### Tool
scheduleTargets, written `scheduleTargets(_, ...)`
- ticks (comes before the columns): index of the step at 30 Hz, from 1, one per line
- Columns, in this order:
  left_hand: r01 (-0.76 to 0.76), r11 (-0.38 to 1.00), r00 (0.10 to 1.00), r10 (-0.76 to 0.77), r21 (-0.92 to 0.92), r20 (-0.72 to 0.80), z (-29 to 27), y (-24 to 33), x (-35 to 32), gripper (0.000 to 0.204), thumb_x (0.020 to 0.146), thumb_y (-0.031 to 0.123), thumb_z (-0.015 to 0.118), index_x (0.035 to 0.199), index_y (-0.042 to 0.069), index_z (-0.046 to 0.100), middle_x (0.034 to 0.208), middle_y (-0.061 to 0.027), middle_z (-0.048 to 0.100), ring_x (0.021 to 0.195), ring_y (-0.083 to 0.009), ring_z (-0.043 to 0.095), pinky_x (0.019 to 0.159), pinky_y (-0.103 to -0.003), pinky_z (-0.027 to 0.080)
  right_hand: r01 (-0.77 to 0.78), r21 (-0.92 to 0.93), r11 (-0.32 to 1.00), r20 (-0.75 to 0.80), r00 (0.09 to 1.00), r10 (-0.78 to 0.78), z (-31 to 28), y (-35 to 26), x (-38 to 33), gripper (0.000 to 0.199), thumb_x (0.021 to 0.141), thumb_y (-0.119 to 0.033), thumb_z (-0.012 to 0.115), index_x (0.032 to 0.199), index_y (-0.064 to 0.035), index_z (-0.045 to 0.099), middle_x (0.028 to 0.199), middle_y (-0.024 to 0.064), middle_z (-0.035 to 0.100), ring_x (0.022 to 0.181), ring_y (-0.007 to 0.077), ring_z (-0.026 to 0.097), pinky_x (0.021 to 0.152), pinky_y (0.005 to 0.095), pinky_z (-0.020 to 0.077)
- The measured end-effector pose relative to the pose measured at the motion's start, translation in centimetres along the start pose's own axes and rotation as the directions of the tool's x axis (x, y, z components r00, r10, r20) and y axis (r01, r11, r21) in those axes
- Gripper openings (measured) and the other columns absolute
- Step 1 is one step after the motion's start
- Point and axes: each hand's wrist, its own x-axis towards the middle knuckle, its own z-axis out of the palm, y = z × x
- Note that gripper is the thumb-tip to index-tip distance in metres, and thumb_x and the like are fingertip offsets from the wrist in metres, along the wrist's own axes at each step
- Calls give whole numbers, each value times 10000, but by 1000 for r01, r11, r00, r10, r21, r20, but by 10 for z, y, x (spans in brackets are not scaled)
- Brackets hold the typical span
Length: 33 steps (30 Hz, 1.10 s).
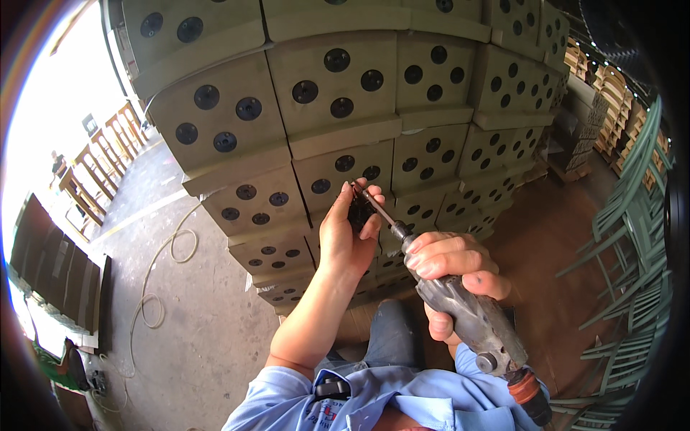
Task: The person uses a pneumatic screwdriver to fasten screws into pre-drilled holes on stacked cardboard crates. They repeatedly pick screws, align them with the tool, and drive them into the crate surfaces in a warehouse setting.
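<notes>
My right hand (pixel 460 266) is wrapped round a grey power screwdriver (pixel 478 320), its orange-collared end (pixel 528 388) toward my body. The long thin bit (pixel 381 210) points up and left, its tip at the fingers of my left hand (pixel 345 241). That hand is cupped, palm up, around a clump of small dark pieces (pixel 361 212), too small to make out surely, perhaps screws. Thumb and fingertips close in around the bit's tip. Just beyond both hands rises a stack of olive-beige padded blocks (pixel 345 144) with round black discs (pixel 305 91) on their faces.
A pale hose (pixel 147 294) loops over the concrete floor at left. Flattened brown cardboard (pixel 54 266) leans at far left, with wooden frames (pixel 93 172) behind. Green slatted chair parts (pixel 632 273) are piled at right. Curved wooden pieces (pixel 611 86) stand at the back right.
</notes>
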Motion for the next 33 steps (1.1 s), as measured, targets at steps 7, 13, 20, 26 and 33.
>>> scheduleTargets(7,-65,995,998,64,81,10,-9,-6,15,216,1097,216,518,1159,28,603,961,-97,659,825,-168,612,496,-242,364,87,-75,993,26,996,-85,5,14,14,577,976,-350,727,1392,-126,397,1029,159,630,839,281,653,764,479,598)
scheduleTargets(13,-39,993,998,43,112,-41,-20,1,13,216,1094,192,535,1187,10,603,929,-71,642,774,-144,579,491,-226,346,120,-90,989,9,993,-120,6,36,46,601,956,-340,727,1389,-132,367,1072,184,625,901,307,638,820,542,573)
scheduleTargets(20,-34,988,999,37,150,-15,-34,11,12,231,1085,186,556,1218,8,620,880,-53,624,739,-123,555,460,-209,317,204,-46,978,-20,979,-205,10,72,59,627,870,-154,798,1347,-45,406,1068,244,661,910,337,686,829,561,597)
scheduleTargets(26,-33,987,998,40,158,-42,-46,19,10,249,1084,194,562,1248,13,608,864,-47,620,736,-120,552,455,-206,321,94,-164,982,-6,995,-97,21,77,56,589,964,-379,729,1380,-154,377,1057,147,643,893,277,644,852,529,568)
scheduleTargets(33,-43,991,994,55,129,-92,-53,16,9,103,1047,165,622,1088,75,598,860,-57,630,705,-127,571,443,-202,323,117,-151,982,37,993,-113,23,77,59,583,916,-292,752,1345,-125,394,1032,172,645,869,293,654,819,524,589)
